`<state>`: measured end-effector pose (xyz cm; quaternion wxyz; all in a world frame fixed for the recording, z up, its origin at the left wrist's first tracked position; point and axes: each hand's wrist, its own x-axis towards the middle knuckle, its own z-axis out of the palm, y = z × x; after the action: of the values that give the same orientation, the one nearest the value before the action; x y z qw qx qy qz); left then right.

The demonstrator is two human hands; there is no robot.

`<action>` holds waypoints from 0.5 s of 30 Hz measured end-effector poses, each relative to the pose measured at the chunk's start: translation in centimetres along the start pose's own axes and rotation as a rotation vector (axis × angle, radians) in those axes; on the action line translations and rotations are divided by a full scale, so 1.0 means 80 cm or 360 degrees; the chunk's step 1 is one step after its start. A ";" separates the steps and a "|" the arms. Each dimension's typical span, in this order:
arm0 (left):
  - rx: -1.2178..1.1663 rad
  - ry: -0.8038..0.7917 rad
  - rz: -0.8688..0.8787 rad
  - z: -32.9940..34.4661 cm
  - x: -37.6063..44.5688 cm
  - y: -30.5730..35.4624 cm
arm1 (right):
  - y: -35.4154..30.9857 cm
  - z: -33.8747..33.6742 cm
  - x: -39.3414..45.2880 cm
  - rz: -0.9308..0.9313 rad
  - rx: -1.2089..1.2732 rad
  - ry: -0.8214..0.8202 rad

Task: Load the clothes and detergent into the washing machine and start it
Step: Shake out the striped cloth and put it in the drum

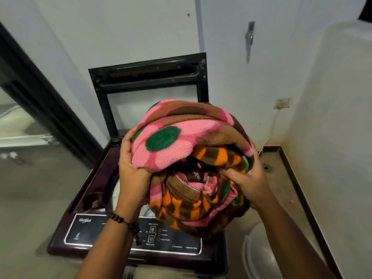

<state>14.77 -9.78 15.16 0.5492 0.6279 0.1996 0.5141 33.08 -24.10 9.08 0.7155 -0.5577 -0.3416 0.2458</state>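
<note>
A pale-walled room with a beige tiled floor (30,198) holds a dark plum top-loading washing machine (96,178) standing against the back wall, its black-framed glass lid (149,77) raised upright. Along the machine's near edge runs a black control panel (112,232) with white print and a silver border. Held above the open tub is a big bundled fleece blanket (181,141), brown with pink flowers, green centres and orange patches, which hides most of the opening.

The left hand (130,170) grips the blanket's left side, fingers curled up under the pink fold with the thumb lying along the outside. A dark beaded bracelet (126,224) circles that wrist. The right hand (247,182) holds the right side, its fingers curled and dug into the folds near the middle of the bundle.

A white wall socket (282,103) with a cable sits on the right wall, and a white round bucket (259,254) stands on the floor just beside the machine's right side.
</note>
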 end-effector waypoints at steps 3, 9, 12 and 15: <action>-0.0012 0.0030 -0.0025 -0.021 0.006 -0.007 | 0.003 0.018 0.005 0.0004 -0.0012 -0.0039; -0.0004 -0.0036 -0.0027 -0.057 0.040 -0.022 | 0.004 0.050 0.035 -0.0067 -0.0167 -0.0005; 0.0029 -0.0059 -0.0025 -0.083 0.065 -0.032 | 0.016 0.077 0.055 -0.0078 -0.0249 0.0012; 0.0055 -0.0036 -0.0052 -0.119 0.086 -0.052 | 0.038 0.113 0.076 -0.0066 -0.0307 0.0012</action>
<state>10.54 1.75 13.09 0.5488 0.6397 0.2125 0.4944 30.16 -13.17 8.74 0.6645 -0.6177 -0.3726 0.1947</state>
